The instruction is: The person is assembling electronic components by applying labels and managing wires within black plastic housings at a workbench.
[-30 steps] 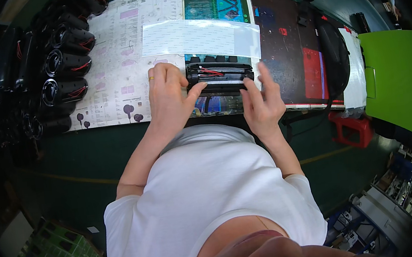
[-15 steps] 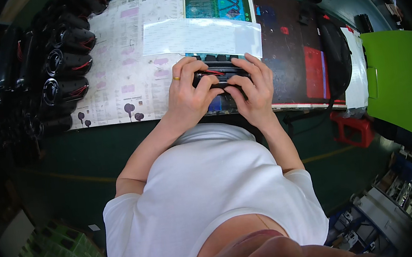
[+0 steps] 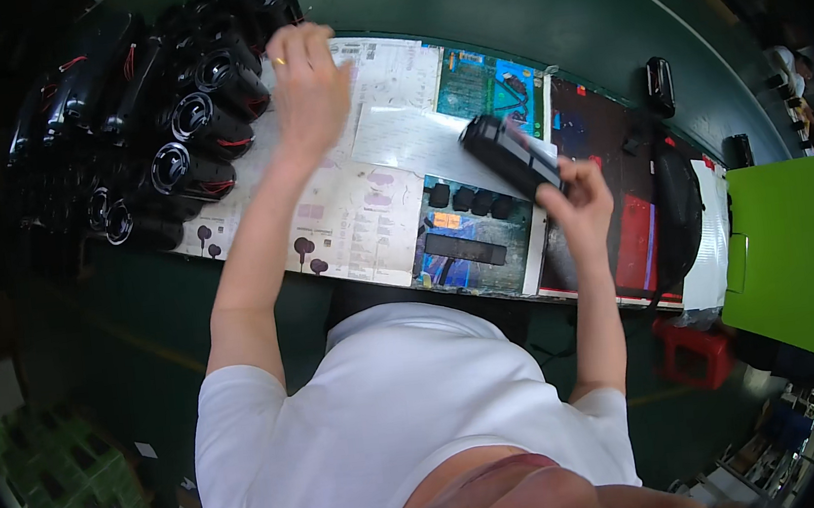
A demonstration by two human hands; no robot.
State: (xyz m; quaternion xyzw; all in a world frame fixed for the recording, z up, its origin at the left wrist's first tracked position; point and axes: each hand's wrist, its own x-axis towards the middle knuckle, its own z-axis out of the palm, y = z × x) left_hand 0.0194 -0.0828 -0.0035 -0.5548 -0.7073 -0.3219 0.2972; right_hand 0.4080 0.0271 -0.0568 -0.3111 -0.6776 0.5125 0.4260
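My right hand [image 3: 580, 198] grips one end of a black oblong casing [image 3: 508, 154], tilted over the middle of the table and blurred by motion. Up at the left, my left hand [image 3: 310, 91] is held over the table beside a crowd of shiny black cylindrical housings [image 3: 201, 132]. Its fingers look apart with nothing in them, though they are blurred. Round caps and red wires show on several housings. In front of the casing lie several small black blocks [image 3: 466, 198] in a row and a flat black bar [image 3: 466, 249], both on a blue printed sheet.
Printed white sheets [image 3: 354, 225] cover the table's left part, with a glossy pale sheet [image 3: 405, 140] across the middle. A curved black object [image 3: 674, 196] lies at the right, near a bright green panel [image 3: 785, 259]. A red stool [image 3: 692, 353] stands below. Another black casing [image 3: 659, 87] sits beyond.
Both hands were together on the black casing at the table's front. My left hand has let go and moved up left toward the housings; the right has carried the casing away to the right. The view has shifted.
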